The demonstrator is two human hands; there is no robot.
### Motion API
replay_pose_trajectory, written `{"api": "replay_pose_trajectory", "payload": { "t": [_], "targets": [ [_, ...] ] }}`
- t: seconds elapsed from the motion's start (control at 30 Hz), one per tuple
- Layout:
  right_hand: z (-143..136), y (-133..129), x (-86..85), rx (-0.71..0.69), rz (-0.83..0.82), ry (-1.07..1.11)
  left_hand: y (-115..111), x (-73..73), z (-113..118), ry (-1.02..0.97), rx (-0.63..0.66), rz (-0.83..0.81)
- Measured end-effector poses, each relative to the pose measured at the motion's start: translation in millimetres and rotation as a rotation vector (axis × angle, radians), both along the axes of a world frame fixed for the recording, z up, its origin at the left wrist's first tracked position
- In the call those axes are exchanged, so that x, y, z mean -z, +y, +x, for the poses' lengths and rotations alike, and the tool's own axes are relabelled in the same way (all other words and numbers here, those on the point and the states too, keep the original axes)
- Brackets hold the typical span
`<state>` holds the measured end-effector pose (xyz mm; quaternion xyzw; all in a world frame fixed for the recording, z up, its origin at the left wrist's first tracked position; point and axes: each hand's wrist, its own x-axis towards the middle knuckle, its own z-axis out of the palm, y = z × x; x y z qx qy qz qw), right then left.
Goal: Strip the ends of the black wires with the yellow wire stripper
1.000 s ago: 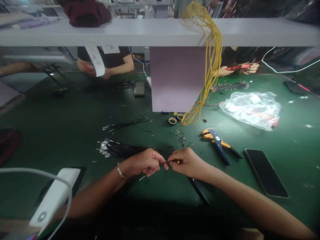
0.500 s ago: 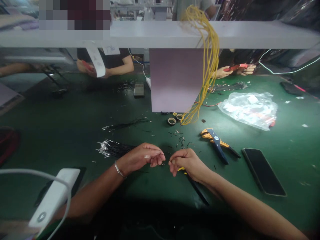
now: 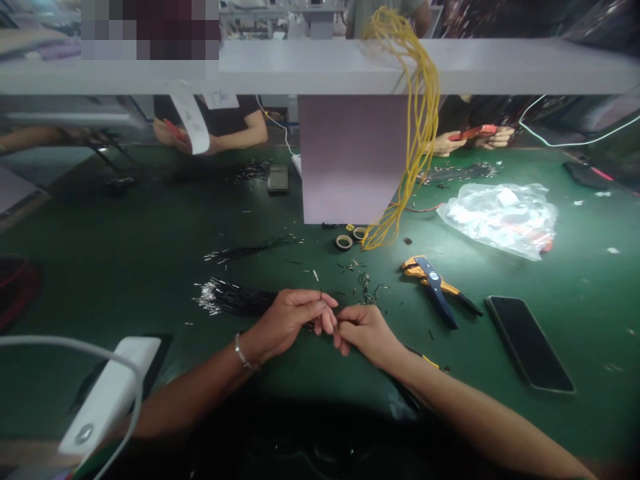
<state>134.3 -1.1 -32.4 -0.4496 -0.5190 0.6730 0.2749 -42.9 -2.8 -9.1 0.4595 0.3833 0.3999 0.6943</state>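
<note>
My left hand (image 3: 293, 317) is closed, thumb against fingers, pinching a thin dark wire (image 3: 316, 275) whose silvery tip sticks up above the fingers. My right hand (image 3: 367, 333) meets it at the fingertips, also in a pinch; the thin wire seems to run between the hands, but the fingers hide most of it. Left of my left hand lies a bundle of black wires (image 3: 237, 298) with bare silvery ends. Partly covered by my right wrist is a dark tool with yellow parts (image 3: 429, 361). Short wire scraps (image 3: 367, 290) are strewn just beyond my right hand.
Wire strippers (image 3: 434, 280) and a phone (image 3: 530, 343) lie to the right, a plastic bag (image 3: 500, 220) behind them. Yellow wires (image 3: 420, 113) hang from the shelf (image 3: 265, 80) near tape rolls (image 3: 343, 243). A white power strip (image 3: 110, 393) sits left. Co-workers' hands (image 3: 445, 145) work opposite.
My hands have come together, and the left fingers have closed in a pinch. The wire's silvery tip now shows above my left hand. The yellow-and-dark tool shows in a different place by my right wrist.
</note>
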Motion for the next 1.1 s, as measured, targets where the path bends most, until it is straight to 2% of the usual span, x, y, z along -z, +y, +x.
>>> {"api": "replay_pose_trajectory", "payload": {
  "t": [0.07,0.2,0.3,0.4,0.5,0.6,0.67,0.7,0.73,0.8,0.87,0.97,1.1],
  "targets": [
    [-1,-2,0.4,-0.015,0.243,-0.137,-3,-1.3,3,-0.062,0.014,-0.06],
    [-2,-6,2.4,0.003,0.735,-0.298,-10,-5.7,8,-0.057,0.01,-0.136],
    [-3,-8,5.2,0.003,0.917,-0.339,-14,-9.7,9,-0.061,0.012,-0.185],
    [-5,-10,6.4,-0.01,1.012,-0.359,-16,-12.9,11,-0.064,0.014,-0.212],
    [-4,-8,8.4,-0.022,1.053,-0.364,-21,-17.4,13,-0.079,0.008,-0.225],
    [4,2,12.4,0.0,1.024,-0.419,-30,-25.9,12,-0.115,0.028,-0.24],
    [14,12,13.6,0.106,0.937,-0.504,-33,-31.5,8,-0.136,0.127,-0.26],
    [18,16,13.2,0.166,0.886,-0.536,-31,-33.0,6,-0.161,0.14,-0.24],
    [22,20,12.1,0.216,0.859,-0.548,-28,-33.1,3,-0.176,0.092,-0.213],
    [26,25,9.0,0.244,0.803,-0.513,-17,-29.0,-2,-0.218,-0.044,-0.223],
    [27,26,6.7,0.22,0.763,-0.463,-4,-21.0,-6,-0.291,-0.107,-0.221],
    [27,26,7.9,0.191,0.744,-0.435,10,-10.1,-10,-0.355,-0.131,-0.214],
    [32,34,14.5,0.231,0.691,-0.468,12,-4.9,-12,-0.398,-0.12,-0.236]
  ]
}}
